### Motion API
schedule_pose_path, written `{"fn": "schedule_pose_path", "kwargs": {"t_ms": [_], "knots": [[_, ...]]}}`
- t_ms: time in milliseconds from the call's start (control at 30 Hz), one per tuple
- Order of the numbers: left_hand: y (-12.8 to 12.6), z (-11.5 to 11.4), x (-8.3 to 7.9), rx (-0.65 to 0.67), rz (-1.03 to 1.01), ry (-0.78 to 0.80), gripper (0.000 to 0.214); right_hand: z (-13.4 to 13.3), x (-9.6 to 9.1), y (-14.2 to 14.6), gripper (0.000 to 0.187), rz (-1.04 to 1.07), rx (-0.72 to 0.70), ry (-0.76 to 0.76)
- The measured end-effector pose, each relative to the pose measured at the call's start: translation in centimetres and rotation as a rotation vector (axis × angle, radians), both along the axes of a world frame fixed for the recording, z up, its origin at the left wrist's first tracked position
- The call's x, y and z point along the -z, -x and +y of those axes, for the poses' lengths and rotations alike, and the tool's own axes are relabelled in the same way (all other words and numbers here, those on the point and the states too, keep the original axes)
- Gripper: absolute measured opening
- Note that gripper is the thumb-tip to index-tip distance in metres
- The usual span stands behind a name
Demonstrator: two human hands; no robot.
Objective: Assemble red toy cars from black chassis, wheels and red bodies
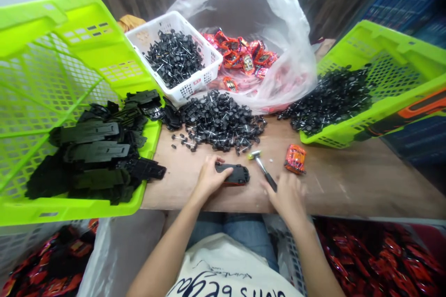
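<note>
My left hand (209, 177) grips a toy car (234, 174) lying underside up on the wooden table (344, 181), its black base on top and red body beneath. My right hand (285, 195) is blurred and rests on the handle end of a small hammer (262, 167) with a pale head; whether the fingers are wrapped round it is unclear. A loose red car body (295, 158) lies just right of the hammer. A pile of black wheel-and-axle sets (221, 120) sits just beyond the hands.
A green crate (62, 46) at left holds black chassis plates (97, 153). A white basket (209, 62) holds more wheels. A clear bag (278, 32) holds red car bodies. A second green crate (393, 55) at right spills wheels. Bins of red cars sit below the table edge.
</note>
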State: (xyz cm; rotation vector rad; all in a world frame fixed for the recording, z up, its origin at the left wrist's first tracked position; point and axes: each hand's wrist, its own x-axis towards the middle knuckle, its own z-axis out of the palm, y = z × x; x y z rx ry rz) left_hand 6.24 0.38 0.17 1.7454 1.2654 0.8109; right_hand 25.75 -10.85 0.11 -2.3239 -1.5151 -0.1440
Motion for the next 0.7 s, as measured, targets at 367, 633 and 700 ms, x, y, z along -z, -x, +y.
{"fn": "schedule_pose_path", "kwargs": {"t_ms": [367,633,700], "knots": [[-0.4,1.3,1.2,0.002,0.020,0.083,0.021,-8.7,-0.9,3.1,0.046,0.830,-0.040,0.099],[0.6,1.5,-1.4,0.089,0.093,-0.092,0.028,-8.1,0.0,1.7,0.047,0.543,-0.083,0.223],[0.9,1.2,-3.5,0.166,0.080,-0.264,0.042,-6.6,-0.6,1.1,0.043,0.425,-0.054,0.242]]}}
